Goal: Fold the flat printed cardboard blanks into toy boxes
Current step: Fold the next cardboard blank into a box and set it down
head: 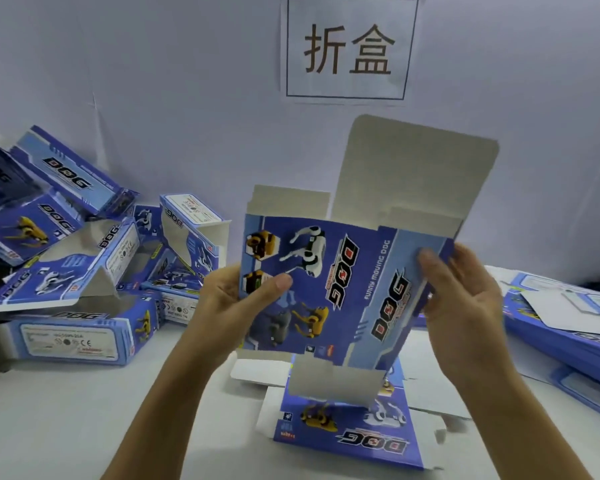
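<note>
A blue printed "DOG" cardboard blank (329, 289) is held upright above the table, its grey top flaps standing up and a grey bottom flap hanging down. My left hand (236, 299) pinches its left edge, thumb on the printed face. My right hand (461, 292) holds the right edge, fingers wrapped over the narrow side panel. Below it another flat blank (350, 434) lies on the table.
A heap of folded blue boxes (84, 258) fills the table's left side. A stack of flat blanks (561, 327) lies at the right. A white wall with a paper sign (349, 46) stands behind. The white table (84, 427) shows bare at front left.
</note>
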